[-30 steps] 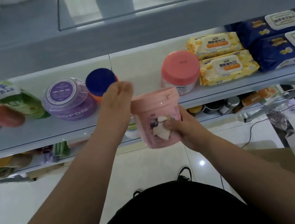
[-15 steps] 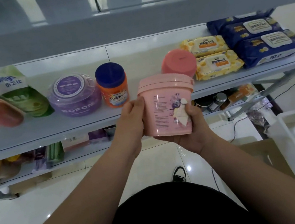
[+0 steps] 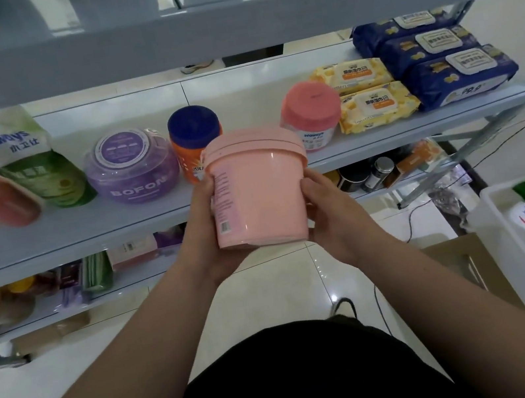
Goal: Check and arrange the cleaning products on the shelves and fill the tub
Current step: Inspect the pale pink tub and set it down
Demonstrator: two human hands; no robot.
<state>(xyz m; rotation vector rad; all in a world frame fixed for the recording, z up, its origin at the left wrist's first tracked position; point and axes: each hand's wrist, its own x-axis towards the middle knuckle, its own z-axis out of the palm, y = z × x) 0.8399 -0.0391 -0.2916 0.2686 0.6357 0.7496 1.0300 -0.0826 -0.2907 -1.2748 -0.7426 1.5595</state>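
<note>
Spun since before: lidded pink plastic tub shows its plain side, left hand and right hand gripping either flank, probably label-checking.

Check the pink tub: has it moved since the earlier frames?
Yes. The pink tub has shifted left, now overlapping the blue-lidded jar.

A brown cardboard box lies on the glossy tiled floor, a thin black cable trailing near it.

Bucket between left hand, right hand, before shelf; tub right.
</note>
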